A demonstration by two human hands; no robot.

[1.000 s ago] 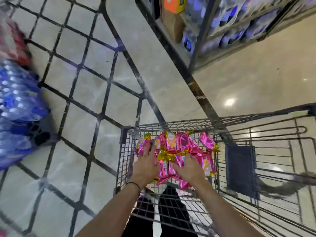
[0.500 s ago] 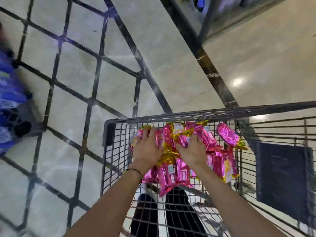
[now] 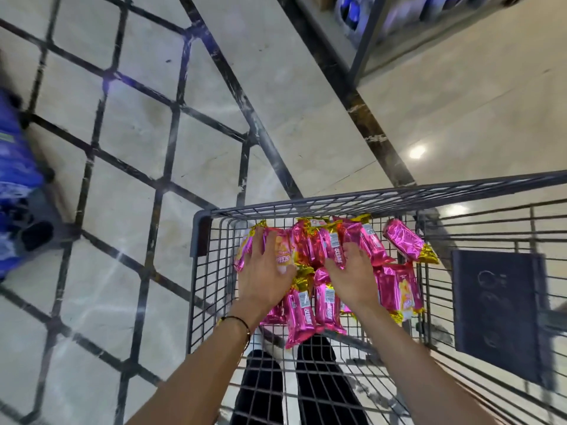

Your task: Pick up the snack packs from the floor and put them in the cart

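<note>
– So where do the snack packs (image 3: pixel 325 299) lie?

– Down in the wire cart (image 3: pixel 306 205), a heap of pink and gold wrappers bunched against its far left corner. One pack (image 3: pixel 405 243) lies a little apart, to the right of the heap.

– And the hands?

– Both are palm down on the heap. The left hand (image 3: pixel 264 277), with a thin bracelet (image 3: pixel 239 320) at its wrist, rests with fingers spread flat across the left packs. The right hand (image 3: pixel 352 277) lies on the middle ones, fingers reaching forward. Neither is curled round a pack, so the grip looks released, the hands merely resting on or pressing the pile.

– How much of the job is done, then?

– Most of it, by the look of things. The tiled floor (image 3: pixel 214 133) in view, left of and beyond the cart, shows no pink packs. What lies under the cart or out of frame cannot be told.

– Anything else around?

– Blurred blue packages (image 3: pixel 15 167) at the far left, a shelf unit (image 3: pixel 368 41) at the far right, and a dark panel (image 3: pixel 497 317) inside the cart on the right.
</note>
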